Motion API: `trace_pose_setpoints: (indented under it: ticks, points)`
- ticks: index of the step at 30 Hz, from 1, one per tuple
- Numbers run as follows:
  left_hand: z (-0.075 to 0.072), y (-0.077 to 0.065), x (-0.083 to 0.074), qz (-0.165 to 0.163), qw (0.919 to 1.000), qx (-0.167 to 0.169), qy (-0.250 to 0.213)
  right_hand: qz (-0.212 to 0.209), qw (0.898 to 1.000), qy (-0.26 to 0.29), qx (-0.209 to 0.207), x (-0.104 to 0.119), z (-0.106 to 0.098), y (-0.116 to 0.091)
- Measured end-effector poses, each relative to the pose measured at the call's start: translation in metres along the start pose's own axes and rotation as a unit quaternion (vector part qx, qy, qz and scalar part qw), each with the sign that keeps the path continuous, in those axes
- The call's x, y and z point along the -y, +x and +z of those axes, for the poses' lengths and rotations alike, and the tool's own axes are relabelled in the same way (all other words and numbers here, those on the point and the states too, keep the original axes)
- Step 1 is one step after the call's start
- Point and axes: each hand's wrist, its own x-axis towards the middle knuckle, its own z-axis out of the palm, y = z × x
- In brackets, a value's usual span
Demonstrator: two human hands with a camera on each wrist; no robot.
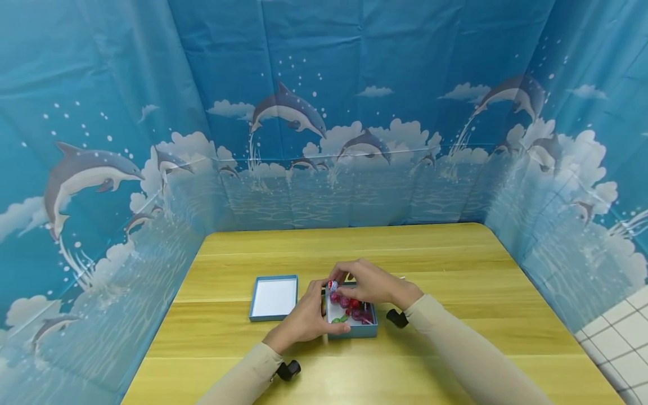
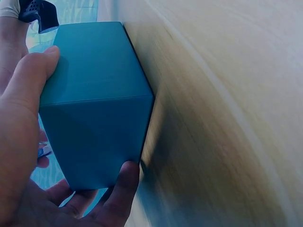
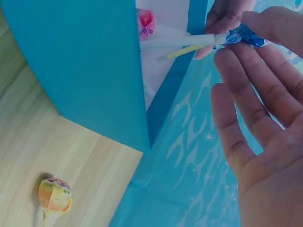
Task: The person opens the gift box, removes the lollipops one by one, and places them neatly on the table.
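The blue box (image 1: 352,332) stands open on the wooden table (image 1: 354,374), right in front of the person, with red, purple and green lollipops (image 1: 345,302) lying on its white floor. The left hand (image 1: 309,318) grips it at its left end; the left wrist view shows what the head view hides, the thumb lying along one wall and the fingers curled around the box's edge. Over the box, the right hand (image 1: 372,281) pinches a blue-wrapped lollipop (image 3: 244,35) between thumb and fingers, its pale stick plain only from the right wrist. That view alone gives me a clear look at a yellow-orange lollipop (image 3: 56,195) on the tabletop, outside the box. From the head, I see a shallow blue-rimmed lid (image 1: 274,297), white inside, left of the box, and a dolphin-printed curtain (image 1: 329,67) behind everything.
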Motion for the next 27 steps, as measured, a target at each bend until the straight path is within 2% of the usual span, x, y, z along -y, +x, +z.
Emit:
trace_pose_setpoints:
  ticks: [8, 15, 27]
  points:
    - [0.001, 0.0, 0.001, -0.001, 1.0, -0.002, -0.002, -0.006, 1.0, -0.011, -0.024, -0.003, -0.006, -0.005]
    - [0.001, 0.001, 0.003, -0.004, 1.0, -0.006, -0.006, 0.008, 0.999, -0.005, -0.047, -0.01, -0.015, -0.015]
    - [0.001, 0.0, 0.001, -0.01, 0.9998, -0.011, -0.009, 0.034, 0.995, -0.037, -0.081, -0.031, -0.034, -0.044]
